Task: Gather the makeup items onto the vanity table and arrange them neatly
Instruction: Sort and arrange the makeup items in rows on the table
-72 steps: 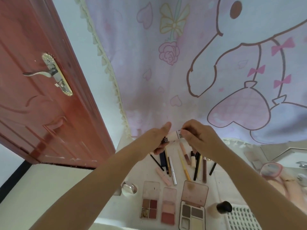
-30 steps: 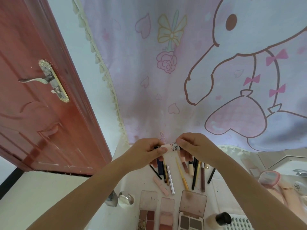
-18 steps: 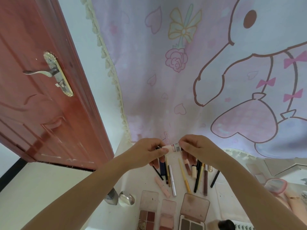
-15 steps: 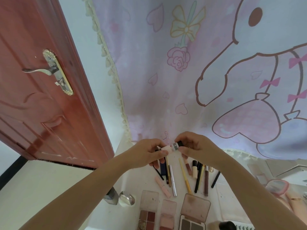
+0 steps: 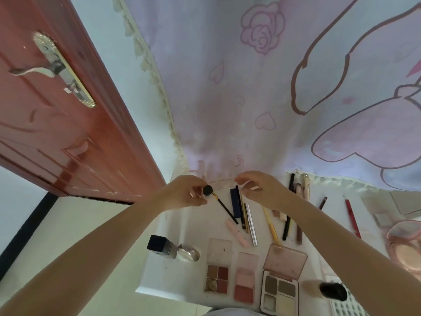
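My left hand (image 5: 182, 195) grips a small pale tube with a black cap (image 5: 207, 191) above the back of the white vanity table (image 5: 182, 224). My right hand (image 5: 264, 190) hovers just right of the tube with loosely curled fingers, apart from it and holding nothing. Below the hands, pencils and sticks lie in a rough row: a thin black brush (image 5: 225, 209), a navy case (image 5: 235, 202), a silver pen (image 5: 250, 222), a yellow pencil (image 5: 270, 224). Three open palettes (image 5: 217, 270) (image 5: 245, 277) (image 5: 282, 283) line the front edge.
A dark-capped bottle (image 5: 159, 245) and a clear dome (image 5: 188, 253) sit at the table's left edge. On the right lie a red pencil (image 5: 352, 215), a pink compact (image 5: 405, 242) and a black-capped bottle (image 5: 332, 291). A cartoon curtain (image 5: 250, 99) hangs behind; a red door (image 5: 57, 122) stands left.
Both hands held the small tube before. My right hand has let go and drawn slightly right; my left hand keeps the tube. My view has tilted down toward the table.
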{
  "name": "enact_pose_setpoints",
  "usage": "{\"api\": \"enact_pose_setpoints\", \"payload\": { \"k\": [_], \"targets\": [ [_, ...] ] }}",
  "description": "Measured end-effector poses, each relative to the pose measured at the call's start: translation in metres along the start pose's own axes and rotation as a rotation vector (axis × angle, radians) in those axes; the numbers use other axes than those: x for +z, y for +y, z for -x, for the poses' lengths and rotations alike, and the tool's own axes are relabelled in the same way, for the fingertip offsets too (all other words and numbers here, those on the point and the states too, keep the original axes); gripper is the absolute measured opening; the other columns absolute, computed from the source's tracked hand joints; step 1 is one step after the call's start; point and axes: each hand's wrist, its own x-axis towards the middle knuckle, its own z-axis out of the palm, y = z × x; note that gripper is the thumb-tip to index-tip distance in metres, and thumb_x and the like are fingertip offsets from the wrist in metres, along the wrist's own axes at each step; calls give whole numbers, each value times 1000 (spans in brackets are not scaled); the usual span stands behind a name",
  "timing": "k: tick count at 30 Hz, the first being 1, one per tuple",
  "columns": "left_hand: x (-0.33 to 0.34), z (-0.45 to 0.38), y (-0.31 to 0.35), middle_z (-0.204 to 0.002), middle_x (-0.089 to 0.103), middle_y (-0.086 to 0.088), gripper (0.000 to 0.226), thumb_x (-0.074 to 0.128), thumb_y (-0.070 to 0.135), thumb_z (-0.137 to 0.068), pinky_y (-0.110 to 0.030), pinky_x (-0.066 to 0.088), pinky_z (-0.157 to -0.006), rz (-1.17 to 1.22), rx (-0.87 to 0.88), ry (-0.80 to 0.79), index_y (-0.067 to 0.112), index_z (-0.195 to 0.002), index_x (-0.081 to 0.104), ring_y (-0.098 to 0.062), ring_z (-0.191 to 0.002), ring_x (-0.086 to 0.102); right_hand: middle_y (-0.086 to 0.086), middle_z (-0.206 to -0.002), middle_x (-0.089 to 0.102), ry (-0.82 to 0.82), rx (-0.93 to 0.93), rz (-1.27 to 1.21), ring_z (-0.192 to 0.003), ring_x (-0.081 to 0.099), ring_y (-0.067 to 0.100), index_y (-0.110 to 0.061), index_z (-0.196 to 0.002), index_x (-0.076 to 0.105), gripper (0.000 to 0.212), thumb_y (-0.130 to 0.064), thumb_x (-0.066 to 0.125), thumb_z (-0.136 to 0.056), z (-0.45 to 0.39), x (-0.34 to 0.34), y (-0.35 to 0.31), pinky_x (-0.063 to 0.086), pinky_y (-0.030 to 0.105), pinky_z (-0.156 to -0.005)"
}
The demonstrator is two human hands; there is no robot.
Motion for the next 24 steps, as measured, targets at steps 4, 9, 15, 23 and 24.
{"api": "enact_pose_setpoints", "payload": {
  "k": [4, 9, 15, 23, 24],
  "targets": [
    [-1, -1, -39, -85, 67, -5, 12, 72, 15, -76, -25, 50, -78, -40, -90, -8, 12, -88, 68, -17, -82, 65, 4, -121, 55, -153, 164, 268, -109, 52, 16, -12, -119, 54, 29, -16, 47, -91, -7, 27, 34, 25, 32, -108],
    [22, -7, -72, -82, 63, 7, 10, 69, 19, -77, -11, 39, -72, -96, -234, -121, 18, -87, 70, -7, -81, 59, 9, -118, 50, -285, 255, 367, -107, 52, 23, -9, -122, 51, 33, -12, 44, -90, -7, 62, 60, 40, 24, -83],
    [43, -15, -85, -92, 68, -14, 15, 70, 9, -76, -16, 42, -72, -43, -193, -31, 0, -88, 69, -24, -86, 62, -8, -70, 41, -289, 306, 443, -69, 44, 12, -17, -79, 49, 11, -26, 50, -85, -9, 87, 75, 33, 22, -56],
    [57, -21, -94, -88, 67, -17, 15, 71, 5, -74, -4, 37, -64, 29, -167, 74, -1, -87, 67, -22, -76, 58, -6, -63, 38, -341, 383, 653, -60, 43, 10, -16, -82, 44, 15, -29, 51, -85, -13, 106, 75, 25, 19, -42],
    [58, -21, -94, -89, 67, -18, 16, 71, 5, -74, -7, 38, -65, 34, -172, 76, -2, -88, 67, -23, -76, 58, -6, -62, 37, -340, 398, 651, -57, 42, 8, -16, -79, 43, 16, -27, 51, -85, -12, 107, 76, 26, 19, -42]
  ]
}}
